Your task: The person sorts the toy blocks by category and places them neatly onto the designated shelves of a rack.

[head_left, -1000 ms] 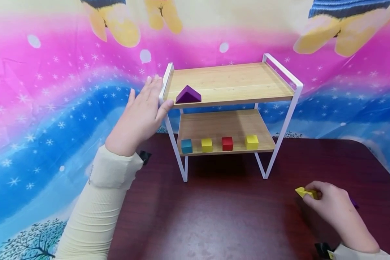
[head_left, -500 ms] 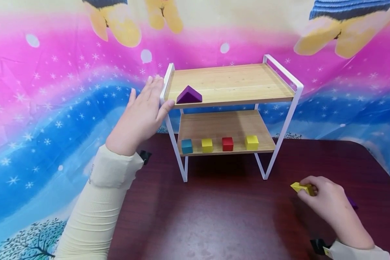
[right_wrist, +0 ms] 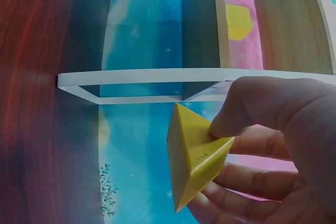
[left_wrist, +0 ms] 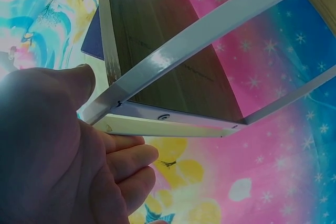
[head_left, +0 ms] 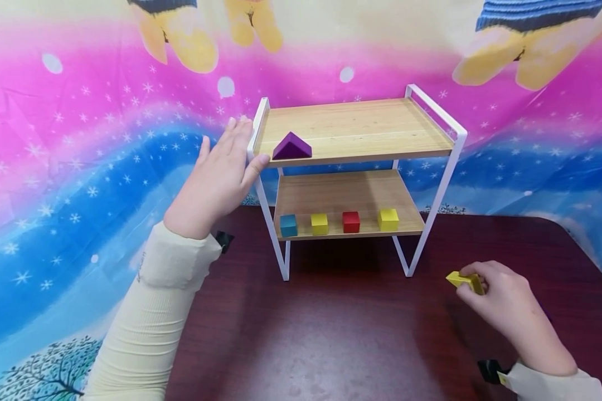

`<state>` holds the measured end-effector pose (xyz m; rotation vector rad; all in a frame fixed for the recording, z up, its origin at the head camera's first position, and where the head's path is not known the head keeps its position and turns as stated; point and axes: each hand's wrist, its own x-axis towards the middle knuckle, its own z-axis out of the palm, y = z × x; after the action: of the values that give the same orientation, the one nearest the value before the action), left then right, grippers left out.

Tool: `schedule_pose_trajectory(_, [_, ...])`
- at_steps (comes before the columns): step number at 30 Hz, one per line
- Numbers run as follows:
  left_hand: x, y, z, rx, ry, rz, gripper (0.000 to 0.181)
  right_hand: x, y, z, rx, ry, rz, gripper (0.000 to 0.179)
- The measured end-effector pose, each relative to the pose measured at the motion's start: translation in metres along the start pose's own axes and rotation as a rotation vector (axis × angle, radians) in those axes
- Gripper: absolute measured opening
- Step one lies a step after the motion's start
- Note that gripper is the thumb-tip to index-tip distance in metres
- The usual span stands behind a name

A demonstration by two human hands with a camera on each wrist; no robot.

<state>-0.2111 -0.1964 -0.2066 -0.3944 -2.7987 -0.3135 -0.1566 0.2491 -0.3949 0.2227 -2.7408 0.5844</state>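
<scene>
My left hand [head_left: 213,175] lies with straight fingers against the left end of a two-tier wooden shelf [head_left: 361,128] with a white metal frame. Its thumb reaches the front corner of the top board, just beside a purple triangular block [head_left: 292,147]. In the left wrist view the fingers [left_wrist: 131,163] are extended along the frame, not wrapped round it. To the right of the shelf, above the table, my right hand [head_left: 504,303] pinches a yellow triangular block [right_wrist: 197,156] between thumb and fingers. Part of that block is covered by the fingers.
Along the lower board's front edge stand a teal cube [head_left: 288,225], a yellow cube [head_left: 319,224], a red cube [head_left: 351,221] and another yellow cube [head_left: 388,219]. The dark reddish table [head_left: 331,334] carries the shelf. A patterned cloth [head_left: 105,139] hangs behind.
My right hand has risen slightly and shifted left with the yellow triangular block. A purple piece behind that hand is now almost hidden. The left hand stays on the shelf's end.
</scene>
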Motion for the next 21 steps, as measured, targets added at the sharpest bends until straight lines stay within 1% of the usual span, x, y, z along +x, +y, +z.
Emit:
schedule_pose_trajectory(10, [-0.001,0.000,-0.002,0.009,-0.011,-0.009,0.078,0.003,-0.008,-0.002,0.024,0.040,-0.024,0.021])
schedule_pose_trajectory(21, [0.000,0.000,-0.002,0.011,-0.020,-0.001,0.079,0.006,-0.012,-0.005,0.028,0.076,-0.059,0.024])
